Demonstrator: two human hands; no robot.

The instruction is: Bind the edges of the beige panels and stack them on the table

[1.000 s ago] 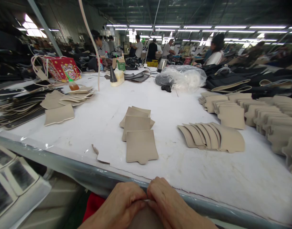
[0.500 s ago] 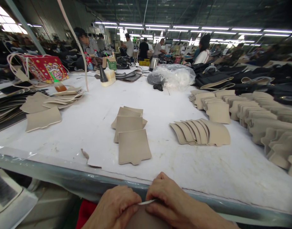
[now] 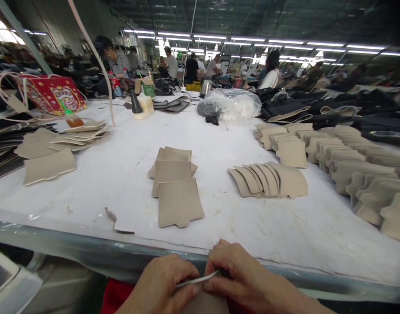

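Peeling step: left hand (image 3: 163,283) and right hand (image 3: 234,274) pinching thin strip (image 3: 198,279) off beige piece (image 3: 206,303), near table edge (image 3: 88,248). Next calls for steady pull.

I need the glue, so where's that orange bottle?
Head view, far left: the orange bottle sits on the beige pieces, just before the red bag.

You face a long white-covered worktable (image 3: 121,174) with a grey metal front rail (image 3: 72,246) inside a broad factory hall. Rows of fluorescent tube lights (image 3: 252,40) run beneath a dark girdered ceiling (image 3: 285,17). Bright windows (image 3: 3,35) glow at the far left, and other people work at benches (image 3: 193,83) behind the table.
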